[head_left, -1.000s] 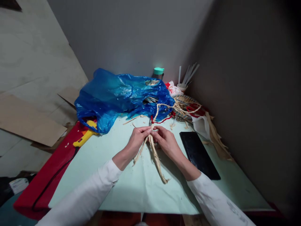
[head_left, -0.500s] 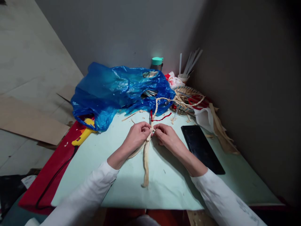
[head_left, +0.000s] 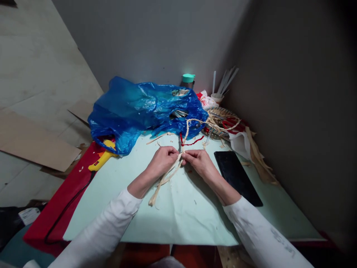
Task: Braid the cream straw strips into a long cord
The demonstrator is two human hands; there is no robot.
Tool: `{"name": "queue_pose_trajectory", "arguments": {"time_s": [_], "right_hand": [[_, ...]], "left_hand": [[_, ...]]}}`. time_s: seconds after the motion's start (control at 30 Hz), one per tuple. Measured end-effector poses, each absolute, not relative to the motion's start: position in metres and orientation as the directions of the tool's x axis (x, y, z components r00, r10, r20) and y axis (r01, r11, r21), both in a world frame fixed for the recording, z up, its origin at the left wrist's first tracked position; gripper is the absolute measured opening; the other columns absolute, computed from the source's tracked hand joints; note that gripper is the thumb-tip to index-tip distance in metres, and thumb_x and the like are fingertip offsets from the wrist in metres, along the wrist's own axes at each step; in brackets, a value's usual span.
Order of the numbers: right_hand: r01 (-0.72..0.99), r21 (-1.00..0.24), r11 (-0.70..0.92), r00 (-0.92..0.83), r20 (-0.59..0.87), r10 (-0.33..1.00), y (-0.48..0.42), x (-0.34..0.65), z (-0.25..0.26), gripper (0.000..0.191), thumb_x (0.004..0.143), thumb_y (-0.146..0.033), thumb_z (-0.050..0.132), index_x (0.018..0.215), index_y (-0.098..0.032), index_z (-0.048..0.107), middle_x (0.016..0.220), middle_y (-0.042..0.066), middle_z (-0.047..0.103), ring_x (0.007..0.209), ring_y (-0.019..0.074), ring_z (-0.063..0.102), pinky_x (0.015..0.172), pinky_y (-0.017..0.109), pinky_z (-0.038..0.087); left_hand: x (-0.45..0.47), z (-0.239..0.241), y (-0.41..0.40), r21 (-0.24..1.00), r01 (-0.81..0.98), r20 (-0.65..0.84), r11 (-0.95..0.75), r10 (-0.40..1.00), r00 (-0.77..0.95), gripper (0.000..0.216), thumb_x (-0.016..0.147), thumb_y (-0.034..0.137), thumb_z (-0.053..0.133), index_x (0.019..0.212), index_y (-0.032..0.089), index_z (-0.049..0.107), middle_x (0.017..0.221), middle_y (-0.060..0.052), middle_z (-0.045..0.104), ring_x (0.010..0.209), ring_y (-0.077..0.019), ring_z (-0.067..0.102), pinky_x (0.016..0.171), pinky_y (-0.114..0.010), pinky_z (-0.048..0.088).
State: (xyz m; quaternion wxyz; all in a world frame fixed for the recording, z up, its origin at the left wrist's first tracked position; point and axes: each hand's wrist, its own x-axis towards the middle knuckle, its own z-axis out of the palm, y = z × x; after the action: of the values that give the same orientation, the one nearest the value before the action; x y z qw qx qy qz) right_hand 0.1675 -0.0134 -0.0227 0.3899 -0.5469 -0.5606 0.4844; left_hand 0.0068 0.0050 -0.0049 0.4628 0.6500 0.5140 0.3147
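A pale braid of dried plant fibre (head_left: 187,130) runs from the pile at the back right down to my fingers. My left hand (head_left: 164,160) is closed on its loose strands, pinching them at the braid's lower end. Opposite it, almost touching, my right hand (head_left: 198,160) pinches the same spot between thumb and forefinger. Loose fibre strands (head_left: 158,190) hang from there toward me and to the left, over the pale green sheet (head_left: 189,216). A red cord (head_left: 195,141) is tied around the braid just beyond my fingertips.
A crumpled blue plastic bag (head_left: 131,111) lies behind my hands. On the left is a yellow glue gun (head_left: 100,159) with a black cable. To the right sit a black tablet or phone (head_left: 237,178), red-handled scissors (head_left: 232,124) and a cup of white sticks (head_left: 217,97). A green-lidded bottle (head_left: 187,79) stands behind.
The broad loose strand that hung straight toward me has swung left beneath my left hand. Both hands keep pinching at nearly the same place; the view has shifted slightly.
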Motion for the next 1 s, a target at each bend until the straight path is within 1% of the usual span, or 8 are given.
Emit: {"name": "queue_pose_trajectory", "arguments": {"time_s": [0.27,0.47,0.6,0.67,0.73,0.83,0.93,1.0], "right_hand": [[0.198,-0.976,-0.09,-0.12,-0.115,0.986,-0.014,0.171,-0.018,0.036,0.08,-0.047,0.055,0.064,-0.016,0.061,0.041,-0.008,0.032,0.038,0.0067,0.023,0.038,0.021,0.019],[0.253,-0.966,-0.055,-0.107,-0.084,0.991,-0.017,0.169,-0.014,0.035,0.081,-0.04,0.056,0.055,-0.017,0.055,0.045,-0.004,0.045,0.041,0.0081,0.037,0.041,0.02,0.027],[0.268,-0.963,-0.044,-0.1,-0.073,0.992,-0.015,0.17,-0.017,0.034,0.079,-0.039,0.059,0.054,-0.016,0.059,0.052,0.0,0.055,0.046,0.0089,0.043,0.046,0.021,0.032],[0.246,-0.968,-0.056,-0.096,-0.082,0.992,-0.015,0.17,-0.019,0.033,0.079,-0.041,0.058,0.059,-0.015,0.062,0.052,0.0,0.055,0.045,0.0088,0.041,0.045,0.022,0.031],[0.199,-0.977,-0.074,-0.105,-0.097,0.99,-0.015,0.17,-0.02,0.032,0.078,-0.043,0.057,0.064,-0.015,0.064,0.05,-0.002,0.049,0.044,0.0081,0.035,0.043,0.022,0.026],[0.106,-0.987,-0.12,-0.137,-0.134,0.981,-0.015,0.169,-0.02,0.032,0.079,-0.044,0.056,0.074,-0.014,0.065,0.048,-0.006,0.037,0.043,0.0073,0.027,0.042,0.022,0.018],[-0.025,-0.979,-0.203,-0.172,-0.195,0.966,-0.016,0.168,-0.019,0.033,0.077,-0.043,0.058,0.082,-0.012,0.066,0.049,-0.007,0.032,0.044,0.0068,0.024,0.042,0.022,0.013],[-0.076,-0.972,-0.22,-0.181,-0.204,0.962,-0.016,0.168,-0.018,0.034,0.073,-0.045,0.064,0.079,-0.012,0.066,0.05,-0.007,0.035,0.045,0.0064,0.025,0.043,0.022,0.015]], "left_hand": [[0.004,-0.002,0.008,0.932,0.34,-0.008,-0.123,0.934,0.358,0.02,0.077,0.033,0.059,0.072,0.014,0.065,0.07,0.0,0.061,0.068,-0.0141,0.052,0.063,-0.024,0.037],[0.002,-0.001,0.008,0.849,0.498,-0.014,-0.177,0.934,0.356,0.02,0.077,0.032,0.057,0.067,0.015,0.063,0.063,0.001,0.058,0.064,-0.0139,0.05,0.059,-0.025,0.035],[0.004,0.003,0.003,0.851,0.509,-0.061,-0.13,0.938,0.341,0.019,0.081,0.026,0.049,0.066,0.018,0.056,0.058,0.002,0.056,0.056,-0.0131,0.05,0.056,-0.024,0.035],[0.009,0.008,-0.004,0.798,0.574,-0.025,-0.181,0.943,0.333,0.022,0.085,0.024,0.045,0.066,0.019,0.055,0.059,0.001,0.057,0.056,-0.0143,0.052,0.057,-0.026,0.035],[0.017,0.012,-0.015,0.655,0.7,0.072,-0.285,0.946,0.317,0.025,0.088,0.023,0.044,0.069,0.019,0.059,0.065,-0.003,0.063,0.064,-0.0179,0.056,0.062,-0.028,0.036],[0.029,0.01,-0.032,0.481,0.785,0.118,-0.39,0.916,0.383,0.026,0.091,0.02,0.041,0.086,0.018,0.066,0.084,-0.011,0.07,0.073,-0.0242,0.062,0.066,-0.033,0.038],[0.036,0.004,-0.042,0.43,0.79,0.12,-0.438,0.894,0.431,0.027,0.091,0.016,0.04,0.092,0.017,0.067,0.089,-0.015,0.07,0.072,-0.0258,0.063,0.066,-0.034,0.038],[0.036,0.002,-0.043,0.442,0.768,0.128,-0.464,0.88,0.457,0.024,0.089,0.017,0.044,0.087,0.017,0.068,0.086,-0.013,0.069,0.069,-0.0243,0.062,0.065,-0.034,0.038]]}}
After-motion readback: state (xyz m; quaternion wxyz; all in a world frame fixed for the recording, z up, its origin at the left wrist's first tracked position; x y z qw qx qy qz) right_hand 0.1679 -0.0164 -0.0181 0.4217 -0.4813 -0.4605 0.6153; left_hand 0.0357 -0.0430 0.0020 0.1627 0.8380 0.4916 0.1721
